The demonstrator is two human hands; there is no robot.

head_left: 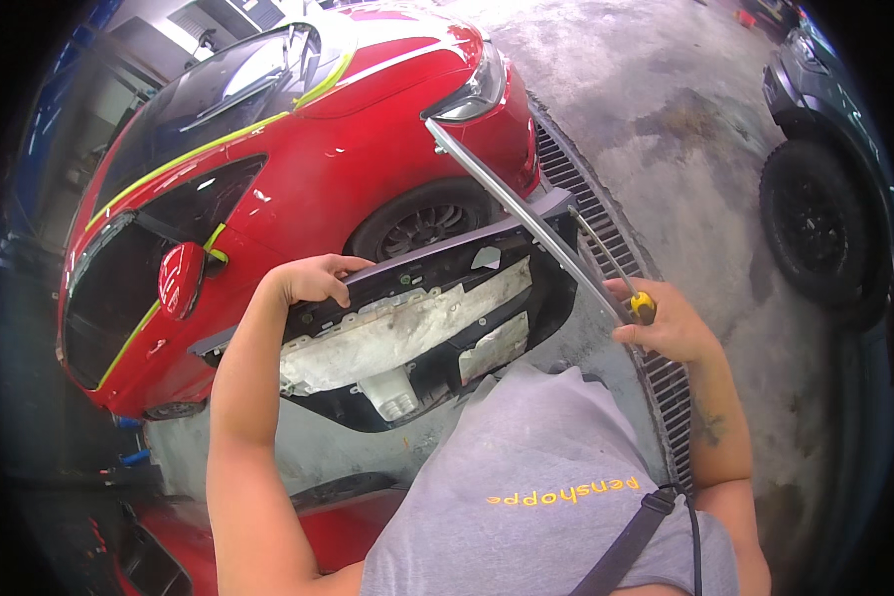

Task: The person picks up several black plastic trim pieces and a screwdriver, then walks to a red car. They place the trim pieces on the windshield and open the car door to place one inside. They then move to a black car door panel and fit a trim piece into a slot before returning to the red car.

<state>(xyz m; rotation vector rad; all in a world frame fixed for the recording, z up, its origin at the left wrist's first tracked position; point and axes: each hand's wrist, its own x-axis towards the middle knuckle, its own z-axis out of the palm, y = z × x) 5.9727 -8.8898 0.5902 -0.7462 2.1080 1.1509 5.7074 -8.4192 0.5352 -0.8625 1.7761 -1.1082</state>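
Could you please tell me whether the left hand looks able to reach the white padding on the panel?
Probably yes: the left hand holds the upper edge of the dark panel, close above the white padding, with nothing visible between.

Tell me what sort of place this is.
Probably a car repair or body shop: a red car has yellow-green tape around its windows, the left hand grips a loose trim panel, and the right hand holds a yellow-handled tool.

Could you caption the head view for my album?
Beside a red car, the left grip holds a dark panel while the right grip holds a screwdriver and a metal strip.
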